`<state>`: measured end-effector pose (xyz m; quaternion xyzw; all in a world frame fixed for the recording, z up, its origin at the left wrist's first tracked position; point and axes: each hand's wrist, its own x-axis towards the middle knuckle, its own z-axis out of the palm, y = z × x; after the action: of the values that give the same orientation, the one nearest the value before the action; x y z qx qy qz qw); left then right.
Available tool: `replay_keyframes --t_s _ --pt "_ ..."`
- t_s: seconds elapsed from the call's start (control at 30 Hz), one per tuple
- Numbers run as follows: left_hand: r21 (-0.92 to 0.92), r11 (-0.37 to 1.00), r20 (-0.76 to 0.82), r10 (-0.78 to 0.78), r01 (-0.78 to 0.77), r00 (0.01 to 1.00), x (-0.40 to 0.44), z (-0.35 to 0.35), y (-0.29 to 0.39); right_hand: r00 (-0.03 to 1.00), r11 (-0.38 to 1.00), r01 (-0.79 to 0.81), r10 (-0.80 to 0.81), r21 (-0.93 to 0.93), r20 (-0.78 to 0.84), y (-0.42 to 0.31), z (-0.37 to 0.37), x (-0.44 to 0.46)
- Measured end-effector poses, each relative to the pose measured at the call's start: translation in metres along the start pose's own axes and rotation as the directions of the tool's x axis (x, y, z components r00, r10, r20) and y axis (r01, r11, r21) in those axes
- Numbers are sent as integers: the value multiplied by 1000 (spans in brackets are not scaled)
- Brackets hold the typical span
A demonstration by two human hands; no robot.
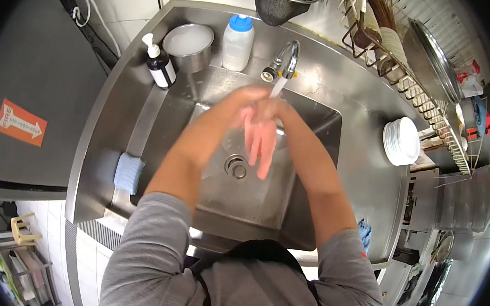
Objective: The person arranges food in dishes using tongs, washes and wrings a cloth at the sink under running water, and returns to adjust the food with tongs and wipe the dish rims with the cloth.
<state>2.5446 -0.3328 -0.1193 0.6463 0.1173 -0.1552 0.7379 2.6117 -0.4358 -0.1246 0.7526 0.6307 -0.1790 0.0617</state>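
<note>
A limp pink rubber glove is hanging just below the left hand and right hand — fingers too blurred to tell whether pinching.

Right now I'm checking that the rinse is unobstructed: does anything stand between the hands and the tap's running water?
Nothing visible does: the water stream runs from the tap down to the left hand and right hand, which overlap, blurred, over the sink. The blue-capped bottle stands left of the tap, outside that path.
</note>
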Motion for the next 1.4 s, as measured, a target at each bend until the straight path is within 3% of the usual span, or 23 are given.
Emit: replay_keyframes --t_s 0.03,0.1,0.23,0.33,0.37,0.43,0.5,0.53,0.57,0.6,0.67,0.7,0.8,0.87,0.9,0.97,1.0,1.07,1.17,1.2,1.27,1.37,1.4 --pt "-356 935 13 -9 13 1000 -23 -3 -12 997 986 69 -65 151 -27 13 0 6" --pt "-323 945 -62 -69 46 996 -57 -2 -22 975 831 220 -195 511 -104 53 12 29" --pt "-385 895 -340 88 -224 936 -67 13 -36 971 366 -4 222 931 -84 11 -31 -22" --pt "-582 625 -638 44 -520 768 -2 26 -44 858 -111 168 505 979 -90 -16 -20 -10" --pt "-553 578 -714 42 -600 699 -36 71 2 767 -3 187 625 982 -144 -18 -8 -2" --pt "-405 810 -755 -34 -424 655 -23 66 4 530 217 170 802 961 -275 -17 12 11" --pt "-236 955 -802 -89 -177 591 -7 63 -1 427 313 195 826 929 -368 -19 22 8" --pt "-168 961 -758 18 -221 652 -5 63 -7 373 360 204 831 910 -413 -21 23 4" --pt "-99 958 -700 125 -269 703 -5 59 -15 510 316 157 786 936 -350 -7 30 11" --pt "-34 946 -629 230 -322 743 -8 54 -19 626 455 33 685 890 -373 -5 24 4" --pt "324 939 -414 246 -111 877 -38 32 -3 832 717 -145 461 681 -308 -3 7 -11" --pt "503 864 -303 209 -30 930 -48 25 3 845 697 -113 442 708 -301 0 8 -10" --pt "163 964 -568 -84 212 819 -44 21 2 877 634 -162 444 756 -184 -3 0 -12" --pt "-96 992 -535 19 -83 844 -23 21 -31 851 589 -377 524 715 17 -16 -38 -28" --pt "-230 947 -529 74 -226 846 -15 24 -42 894 406 -241 447 881 38 -11 -31 -25" --pt "-662 739 -286 -94 -126 953 -16 33 -38 958 -69 20 287 997 1 11 -7 -12" --pt "-820 571 -130 -133 -31 983 -15 37 -37 950 -58 29 313 998 -10 12 2 -6" --pt "-858 500 -186 -91 -117 978 0 34 -40 929 -31 56 368 998 -41 12 8 6" --pt "-849 454 -356 -114 -270 928 62 12 -88 757 729 -375 597 572 -265 8 -18 -25" --pt "-831 451 -424 -135 -326 895 68 11 -92 681 774 -348 597 529 -425 10 -15 -28" --pt "-803 581 -285 -183 -130 941 71 5 -106 479 851 -317 525 419 -704 16 -10 -32" --pt "-717 696 -212 -178 -30 961 67 2 -135 451 887 -462 255 21 -855 31 -3 -32" --pt "-687 726 -207 -158 -29 965 66 3 -146 478 896 -431 328 108 -815 27 1 -34"
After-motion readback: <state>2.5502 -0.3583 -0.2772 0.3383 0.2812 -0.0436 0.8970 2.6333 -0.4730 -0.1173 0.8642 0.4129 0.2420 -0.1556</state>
